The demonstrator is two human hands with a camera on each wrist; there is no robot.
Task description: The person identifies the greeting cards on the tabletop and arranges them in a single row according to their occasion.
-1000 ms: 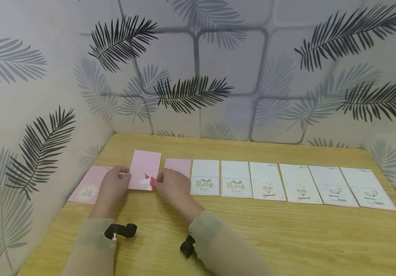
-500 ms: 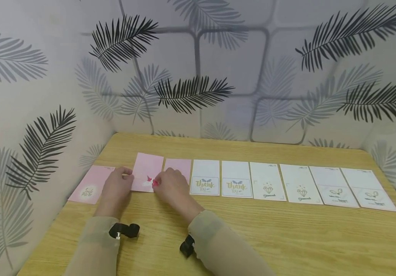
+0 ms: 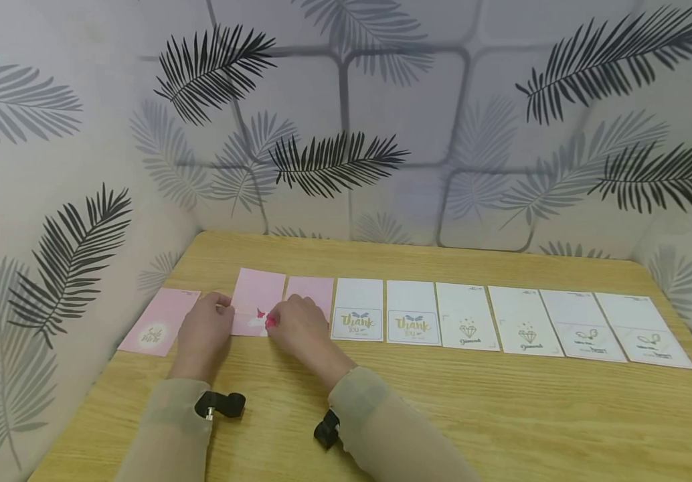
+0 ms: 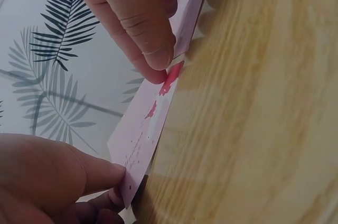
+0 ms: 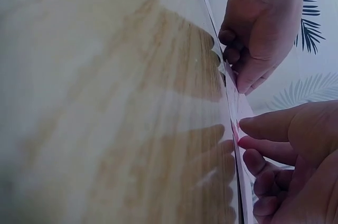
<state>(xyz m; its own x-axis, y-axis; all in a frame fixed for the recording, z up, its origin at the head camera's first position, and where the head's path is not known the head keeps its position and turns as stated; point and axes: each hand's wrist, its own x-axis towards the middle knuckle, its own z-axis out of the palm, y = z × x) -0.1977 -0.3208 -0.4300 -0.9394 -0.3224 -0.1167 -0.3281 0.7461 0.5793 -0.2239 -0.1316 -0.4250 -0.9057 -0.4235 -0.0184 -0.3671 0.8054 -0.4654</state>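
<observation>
A pink card with a red and white print along its lower part lies near the left of a row of cards. My left hand holds its left edge, the thumb over the card and fingers curled under it in the left wrist view. At the opposite side, my right hand has thumb and forefinger at the red-printed lower corner. The right wrist view shows those two fingertips right at the card surface. Another pink card is partly hidden behind the right hand.
A pink card with a pale round print lies at the far left. Rightward run two "Thank you" cards, two diamond cards and two leaf-print cards. The wooden table meets a leaf-patterned wall behind.
Both hands have brought the pink card down and slightly right, close beside the neighbouring pink card. Over the last half second it has hardly moved.
</observation>
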